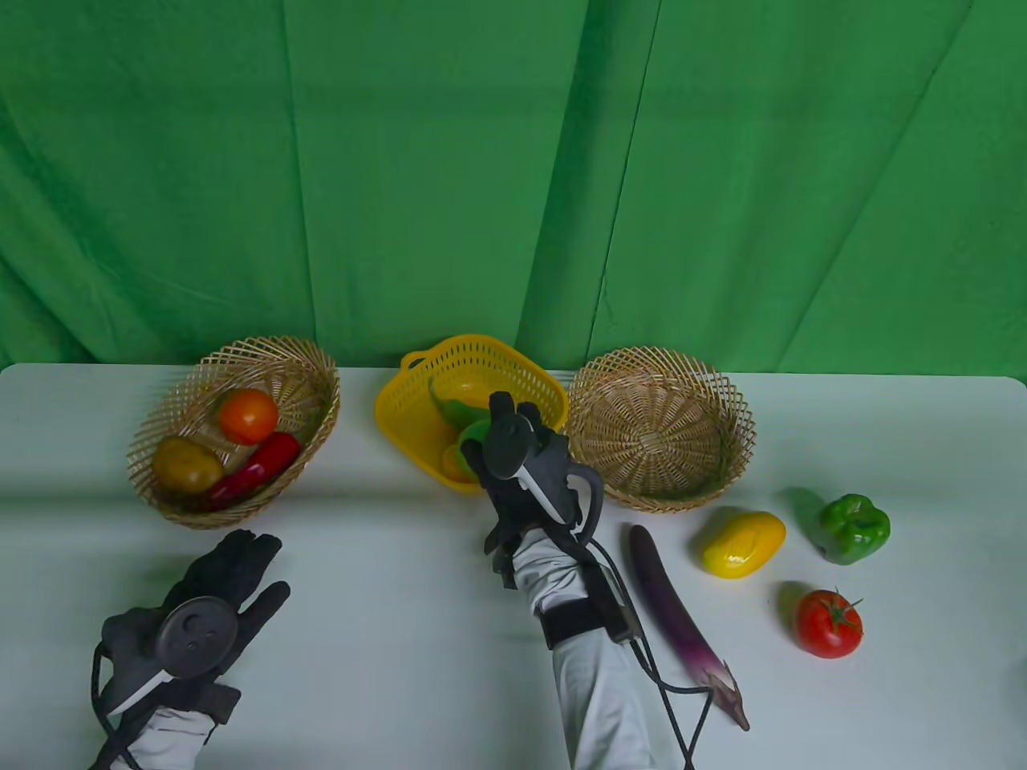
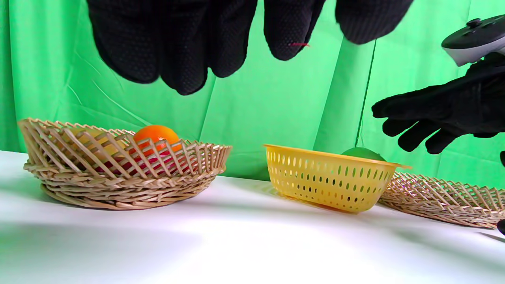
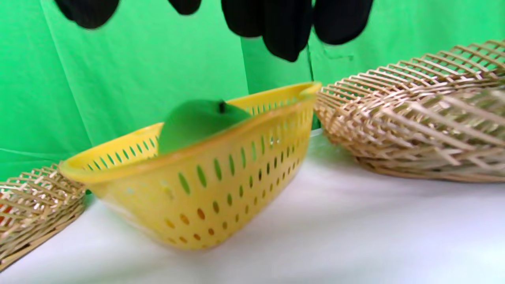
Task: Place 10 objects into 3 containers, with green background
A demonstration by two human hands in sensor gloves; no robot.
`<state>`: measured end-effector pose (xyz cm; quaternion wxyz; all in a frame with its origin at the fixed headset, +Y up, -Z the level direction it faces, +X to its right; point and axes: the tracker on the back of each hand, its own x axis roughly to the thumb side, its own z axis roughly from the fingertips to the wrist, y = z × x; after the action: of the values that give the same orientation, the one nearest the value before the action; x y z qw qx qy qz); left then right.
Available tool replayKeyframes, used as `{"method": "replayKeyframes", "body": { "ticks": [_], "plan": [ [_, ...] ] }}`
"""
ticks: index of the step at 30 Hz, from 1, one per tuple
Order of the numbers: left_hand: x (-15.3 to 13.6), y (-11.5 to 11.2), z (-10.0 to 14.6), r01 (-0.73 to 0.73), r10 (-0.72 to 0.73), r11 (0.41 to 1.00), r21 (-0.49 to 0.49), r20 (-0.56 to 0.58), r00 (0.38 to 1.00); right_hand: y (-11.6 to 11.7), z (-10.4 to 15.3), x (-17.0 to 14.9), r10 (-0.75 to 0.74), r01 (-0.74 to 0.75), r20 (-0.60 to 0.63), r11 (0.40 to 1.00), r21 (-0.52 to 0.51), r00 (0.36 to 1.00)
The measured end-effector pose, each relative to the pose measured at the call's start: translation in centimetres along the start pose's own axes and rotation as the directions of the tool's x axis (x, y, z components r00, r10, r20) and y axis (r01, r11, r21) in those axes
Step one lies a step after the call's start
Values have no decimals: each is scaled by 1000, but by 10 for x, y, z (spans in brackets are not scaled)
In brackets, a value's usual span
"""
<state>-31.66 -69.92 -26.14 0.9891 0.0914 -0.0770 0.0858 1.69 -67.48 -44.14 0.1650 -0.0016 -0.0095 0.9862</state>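
Table view: my right hand [image 1: 529,469] over yellow basket [image 1: 513,361], fingers [image 2: 410,130] spread, grasping nothing; green fruit [image 3: 197,122] sits below them in basket. Eggplant [image 1: 682,618] lies just right of my wrist, long axis running fingers-to-forearm. Left hand [image 1: 209,601] loose, farther.

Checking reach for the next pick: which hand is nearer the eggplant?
Right. The right hand hovers at the yellow basket, its forearm just beside the eggplant. The left hand is far across the table, near the left wicker basket.
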Motion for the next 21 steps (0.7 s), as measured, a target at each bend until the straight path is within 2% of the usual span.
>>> {"method": "replayKeyframes", "body": {
  "ticks": [8,21],
  "plan": [
    [2,-4,-1,6,-6,1000,-7,19,1000,-24,23,-24,31,-35,126,999,24,992],
    [2,-5,0,-9,9,1000,-1,29,1000,-51,79,-85,4,-9,167,999,31,986]
  ]
}}
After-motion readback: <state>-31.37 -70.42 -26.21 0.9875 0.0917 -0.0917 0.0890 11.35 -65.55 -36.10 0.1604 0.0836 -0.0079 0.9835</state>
